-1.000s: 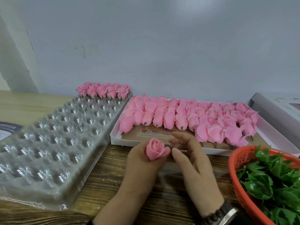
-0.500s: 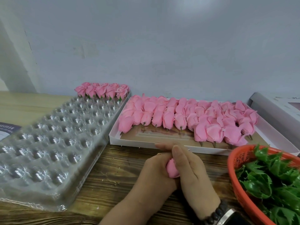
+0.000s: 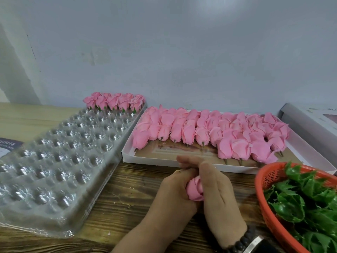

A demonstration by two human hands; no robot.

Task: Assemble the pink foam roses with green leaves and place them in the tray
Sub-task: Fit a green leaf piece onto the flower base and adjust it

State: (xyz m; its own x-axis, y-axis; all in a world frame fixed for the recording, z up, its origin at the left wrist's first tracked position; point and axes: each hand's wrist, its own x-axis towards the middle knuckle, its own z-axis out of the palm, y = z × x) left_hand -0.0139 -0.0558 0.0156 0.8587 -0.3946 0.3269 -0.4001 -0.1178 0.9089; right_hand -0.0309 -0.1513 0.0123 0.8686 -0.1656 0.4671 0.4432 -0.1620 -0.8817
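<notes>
While both hands meet in the lower middle of the frame, I see one pink foam rose [image 3: 195, 189] pressed between them, just above the desk [image 3: 127, 194]. My left hand [image 3: 175, 194] curls its fingers around the rose from the left side, and my right hand [image 3: 218, 194] closes on it from the right, so both grips are holding the same flower. Only a small part of the rose shows: soft matte pink petals, wrapped in layers like a bud. I cannot tell if a green leaf is already on it, because the fingers hide its base.

On the left of the frame lies the clear plastic tray [image 3: 54, 161], with many round cups in rows. At its far end, in the upper left, a short row of finished roses [image 3: 114, 102] stands upright, with a little green under each bloom. In the middle, beyond the hands, a white flat box [image 3: 164, 157] holds many pink rose heads [image 3: 209, 130] lying on their sides, short stems pointing toward me. At the lower right, an orange basket [image 3: 268, 207] is filled with glossy green leaves [image 3: 300, 203] with jagged edges.

The desk has a dark wood grain near me and a lighter tone at the far left. Behind it rises a plain pale grey wall [image 3: 182, 52]. A dark beaded bracelet [image 3: 242, 240] sits on the right wrist.
</notes>
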